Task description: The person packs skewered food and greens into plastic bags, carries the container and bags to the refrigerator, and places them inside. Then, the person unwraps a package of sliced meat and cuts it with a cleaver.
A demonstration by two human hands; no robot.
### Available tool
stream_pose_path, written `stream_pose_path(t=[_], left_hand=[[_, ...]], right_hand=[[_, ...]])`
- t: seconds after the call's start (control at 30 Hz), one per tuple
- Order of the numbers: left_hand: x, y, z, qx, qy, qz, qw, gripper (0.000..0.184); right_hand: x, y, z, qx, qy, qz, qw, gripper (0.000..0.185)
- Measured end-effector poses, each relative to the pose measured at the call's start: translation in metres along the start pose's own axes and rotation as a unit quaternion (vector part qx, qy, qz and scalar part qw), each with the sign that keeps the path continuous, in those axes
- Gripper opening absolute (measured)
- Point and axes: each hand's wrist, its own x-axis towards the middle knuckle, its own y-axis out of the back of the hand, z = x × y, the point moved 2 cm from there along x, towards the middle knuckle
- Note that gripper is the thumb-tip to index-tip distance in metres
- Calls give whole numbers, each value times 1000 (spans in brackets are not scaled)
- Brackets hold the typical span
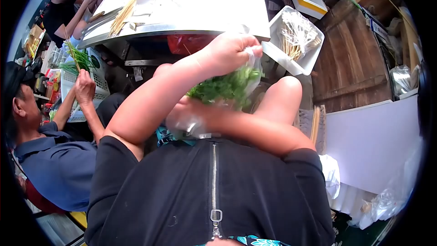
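My forearms cross over my lap. My left hand (239, 51) is closed, gripping the upper edge of a clear plastic bag (255, 59). Bunched leafy green herbs (227, 85), which look like coriander, fill the bag beneath that hand. My right hand (189, 113) lies under the herbs on the left, smeared by motion. Crumpled clear plastic shows just below it. Whether its fingers grip the plastic does not show.
A metal-topped table (200, 4) ahead carries thin wooden skewers (132, 7). A white bin (296, 66) holds bagged skewers. On my left, one person (59, 164) holds green stalks (77, 59); another person (63, 16) sits beyond. A wooden board (346, 59) stands right.
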Motion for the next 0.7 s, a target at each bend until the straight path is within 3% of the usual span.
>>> stream_pose_path(t=[0.03, 0.07, 0.13, 0.2, 0.23, 0.3, 0.37, 0.43, 0.5, 0.57, 0.6, 0.63, 0.67, 0.7], left_hand=[[-2, 2, 11, -72, -14, 30, 997, 25], [-4, 5, 22, -143, -29, 59, 988, 25], [-6, 21, 25, -97, -85, 145, 981, 21], [-11, 42, 20, -45, -88, 218, 971, 20], [-17, 55, 28, -31, -75, 253, 964, 20], [-22, 95, 29, -68, -95, 342, 932, 20], [-28, 96, 33, -42, -93, 343, 934, 18], [-23, 78, 48, -66, -132, 320, 936, 16], [-29, 64, 65, -10, -141, 304, 942, 13], [-28, 66, 64, 10, -181, 322, 929, 16], [-28, 79, 54, 113, -149, 319, 929, 17], [-31, 95, 47, 215, -119, 313, 917, 19], [-38, 103, 40, 228, -83, 293, 925, 22], [-47, 106, 39, 246, -57, 242, 937, 23]], right_hand=[[15, 8, -6, -170, -150, -306, 925, 7], [-2, -7, 20, -261, -100, -304, 911, 7], [-15, -16, 38, -348, -50, -296, 888, 7], [-28, -7, 30, -414, 154, -187, 878, 10], [-35, -8, 28, -412, 155, -188, 878, 10], [-46, -8, 16, -424, 188, -76, 883, 12], [-42, -4, 10, -434, 181, -123, 874, 14], [-31, 7, 11, -430, 111, -182, 877, 14], [-28, 34, 23, -449, -54, -263, 852, 15], [-34, 68, 39, -505, -191, -357, 763, 17], [-38, 81, 45, -527, -211, -385, 727, 17], [-34, 92, 35, -558, -135, -324, 752, 26], [-36, 104, 24, -383, -305, -236, 839, 32], [-39, 105, 10, -345, -291, -203, 869, 37]])
